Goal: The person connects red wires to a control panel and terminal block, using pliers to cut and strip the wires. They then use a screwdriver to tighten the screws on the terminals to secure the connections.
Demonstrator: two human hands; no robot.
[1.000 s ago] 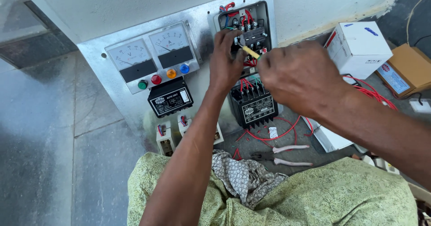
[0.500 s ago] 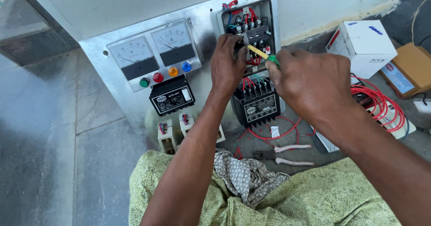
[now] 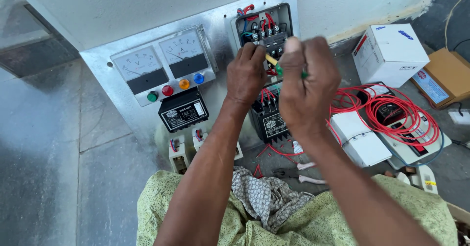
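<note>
A grey metal control panel (image 3: 122, 99) leans against the wall, carrying two white dial meters (image 3: 164, 57) and a row of coloured lamps (image 3: 176, 85). My left hand (image 3: 246, 72) rests with closed fingers on the upper wired black block (image 3: 267, 31). My right hand (image 3: 306, 84) grips a screwdriver (image 3: 274, 65) with a yellow and green handle, its tip angled toward that block. A second black block (image 3: 270, 121) with red wires sits below my hands. A small black box (image 3: 183, 113) is mounted under the lamps.
A coil of red wire (image 3: 399, 111) lies on white boxes at the right. A white carton (image 3: 389, 53) and a brown box (image 3: 448, 77) stand behind it. Pliers with pale handles (image 3: 306, 172) lie on the floor. Patterned cloth (image 3: 264, 197) covers my lap.
My right hand has lifted and turned the screwdriver, moving up toward the upper block. The coil of red wire has come into view. My left hand has stayed on the block.
</note>
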